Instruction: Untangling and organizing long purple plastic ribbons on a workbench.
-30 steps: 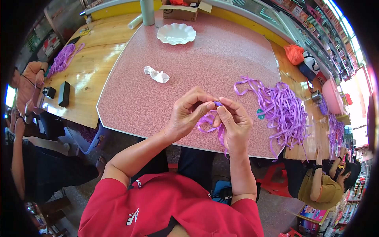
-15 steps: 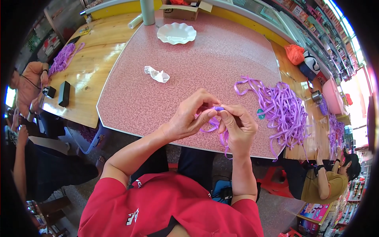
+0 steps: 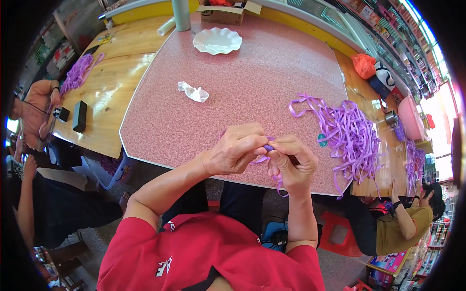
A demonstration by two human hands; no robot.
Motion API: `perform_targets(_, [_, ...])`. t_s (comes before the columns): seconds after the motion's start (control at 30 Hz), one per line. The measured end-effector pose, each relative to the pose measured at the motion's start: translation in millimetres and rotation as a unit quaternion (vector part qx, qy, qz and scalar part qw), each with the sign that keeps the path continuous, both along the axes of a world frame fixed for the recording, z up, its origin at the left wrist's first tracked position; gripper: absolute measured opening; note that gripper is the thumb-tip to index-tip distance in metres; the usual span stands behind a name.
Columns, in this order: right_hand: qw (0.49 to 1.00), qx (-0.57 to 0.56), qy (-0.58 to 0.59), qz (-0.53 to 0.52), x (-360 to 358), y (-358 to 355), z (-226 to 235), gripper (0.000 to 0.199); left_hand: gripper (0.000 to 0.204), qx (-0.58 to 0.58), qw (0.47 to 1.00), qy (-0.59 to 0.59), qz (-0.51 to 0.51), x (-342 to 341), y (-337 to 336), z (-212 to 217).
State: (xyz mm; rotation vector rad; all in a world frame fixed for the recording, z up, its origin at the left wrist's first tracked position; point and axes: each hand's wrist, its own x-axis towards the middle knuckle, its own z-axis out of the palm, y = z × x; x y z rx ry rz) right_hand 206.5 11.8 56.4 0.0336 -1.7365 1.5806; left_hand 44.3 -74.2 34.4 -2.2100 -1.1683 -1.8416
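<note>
Both my left hand (image 3: 235,154) and right hand (image 3: 291,162) pinch one purple ribbon (image 3: 268,147); far white dish (image 3: 217,40) holds nothing.

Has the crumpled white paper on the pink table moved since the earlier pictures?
No. The crumpled white paper lies at the same spot on the pink table, below the white plate.

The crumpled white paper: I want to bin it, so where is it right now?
In the head view the crumpled white paper lies on the pink table, left of centre, below the white scalloped plate.

Ribbon pile (image 3: 354,133) on table (image 3: 252,82), right of hands; plate (image 3: 217,40) at far edge; crumpled wrapper (image 3: 193,92) between.
</note>
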Motion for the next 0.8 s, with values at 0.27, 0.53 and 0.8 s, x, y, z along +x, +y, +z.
perform_targets(0.27, [0.991,0.110,-0.009,-0.070,-5.0,6.0,-7.7,0.013,0.019,-0.107,0.993,-0.041,-0.013,-0.1,-2.8,-2.5])
perform_targets(0.53, [0.973,0.172,-0.075,-0.133,3.2,51.2,-7.5,0.017,0.018,-0.292,0.955,-0.042,0.019,-20.3,-14.6,-2.0])
perform_targets(0.8, [0.868,0.201,-0.325,-0.317,12.4,156.4,-61.3,0.021,0.017,-0.260,0.933,0.033,0.246,-47.8,-16.2,-43.0])
